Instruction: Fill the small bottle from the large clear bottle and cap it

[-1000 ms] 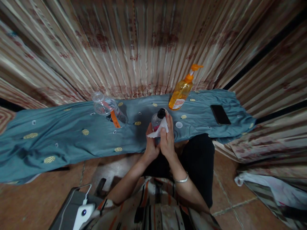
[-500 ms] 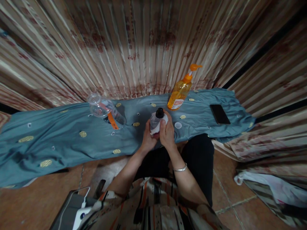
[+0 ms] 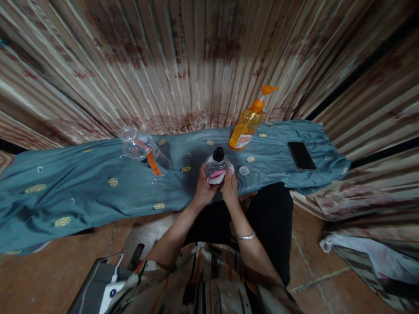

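Note:
A small clear bottle [image 3: 220,165] with a black cap and a patch of pink on its side stands upright between my hands, above the near edge of the cloth. My left hand [image 3: 205,188] is closed round its left side. On the other side, my right hand [image 3: 230,186] grips a white tissue [image 3: 231,168] and presses it to the bottle. The tissue wraps behind and below the bottle; its exact extent is hidden by my fingers. Just right of my right hand lies a small round translucent lid [image 3: 243,170].
A teal patterned cloth [image 3: 131,196] covers the long narrow surface. On it are a large clear plastic bottle [image 3: 139,148] at left, an orange pump bottle [image 3: 246,128] behind, and a black phone [image 3: 301,155] at right. Pleated curtains [image 3: 196,65] hang close behind. A white power bank [image 3: 110,296] with a cable sits lower left.
The bottle has turned in my hands, so its pink patch now faces me. My right thumb and the tissue have shifted from its front to its right side and lower.

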Demonstrator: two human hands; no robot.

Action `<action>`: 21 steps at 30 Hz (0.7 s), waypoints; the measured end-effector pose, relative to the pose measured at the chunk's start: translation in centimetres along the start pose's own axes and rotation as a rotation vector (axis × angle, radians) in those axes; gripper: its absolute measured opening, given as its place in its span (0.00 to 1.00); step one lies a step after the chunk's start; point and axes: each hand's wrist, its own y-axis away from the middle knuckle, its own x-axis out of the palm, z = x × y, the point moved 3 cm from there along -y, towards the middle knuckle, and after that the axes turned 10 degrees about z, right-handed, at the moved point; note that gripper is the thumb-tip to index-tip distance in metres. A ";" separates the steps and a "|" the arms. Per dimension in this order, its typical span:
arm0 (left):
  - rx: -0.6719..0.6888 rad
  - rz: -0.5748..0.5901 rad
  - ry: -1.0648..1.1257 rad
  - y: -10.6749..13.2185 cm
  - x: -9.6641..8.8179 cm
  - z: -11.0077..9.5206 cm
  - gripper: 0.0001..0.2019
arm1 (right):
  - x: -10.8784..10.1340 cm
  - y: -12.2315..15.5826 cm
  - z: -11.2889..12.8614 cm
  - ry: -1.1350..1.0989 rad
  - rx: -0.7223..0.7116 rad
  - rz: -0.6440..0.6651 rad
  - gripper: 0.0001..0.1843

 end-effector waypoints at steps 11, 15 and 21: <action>-0.002 -0.021 0.005 0.1 0.0 -0.2 0.33 | -0.9 -2.9 5.1 0.048 -0.060 0.026 0.31; -0.023 -0.053 -0.035 -0.2 -0.3 -0.1 0.35 | -1.7 -3.3 4.4 -0.012 -0.036 0.093 0.26; -0.098 -0.047 0.004 -0.7 -0.3 -0.3 0.34 | -1.5 -3.3 2.1 -0.195 0.099 0.108 0.25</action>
